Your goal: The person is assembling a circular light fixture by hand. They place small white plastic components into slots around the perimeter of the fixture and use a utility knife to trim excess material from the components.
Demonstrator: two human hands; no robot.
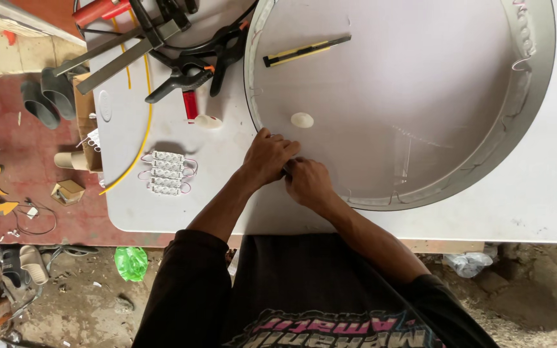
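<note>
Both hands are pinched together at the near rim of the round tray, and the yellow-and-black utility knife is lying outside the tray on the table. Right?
Not quite. The head view shows the utility knife lying inside the round tray, on its white floor near the far side, not out on the table. The rest holds: left hand and right hand meet at the near rim.

A white table (517,206) stands over a red-painted floor (33,154) that gives way to bare dirt ground (536,303).
</note>
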